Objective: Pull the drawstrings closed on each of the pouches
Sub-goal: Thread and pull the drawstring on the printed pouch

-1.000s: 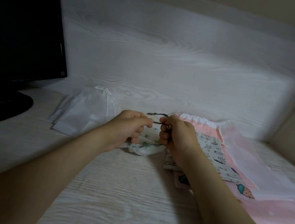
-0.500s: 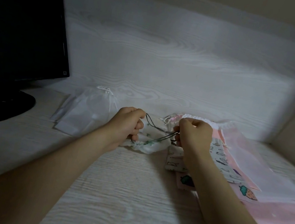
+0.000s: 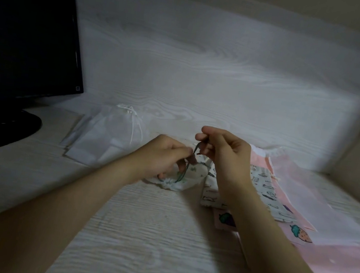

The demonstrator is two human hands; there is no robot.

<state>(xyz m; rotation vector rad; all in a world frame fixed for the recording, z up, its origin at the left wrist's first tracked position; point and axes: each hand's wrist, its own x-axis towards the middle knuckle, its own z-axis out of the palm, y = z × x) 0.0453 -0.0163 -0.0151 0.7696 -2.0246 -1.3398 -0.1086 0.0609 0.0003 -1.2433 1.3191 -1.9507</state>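
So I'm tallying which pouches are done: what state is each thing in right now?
Small printed pouch: mouth gathered nearly shut.
Drawstring: pinched by both hands.
Left hand: pinching the drawstring by the pouch.
Right hand: pinching the drawstring higher up.
White mesh pouch: cinched closed.
Cat-print pouch: lying flat, mouth not visible.
Monitor: screen dark.

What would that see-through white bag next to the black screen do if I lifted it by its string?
The white bag would probably droop and fold, since its thin cloth lies slack and wrinkled. It likely weighs little: it looks sheer and flat. It shouldn't roll or break.
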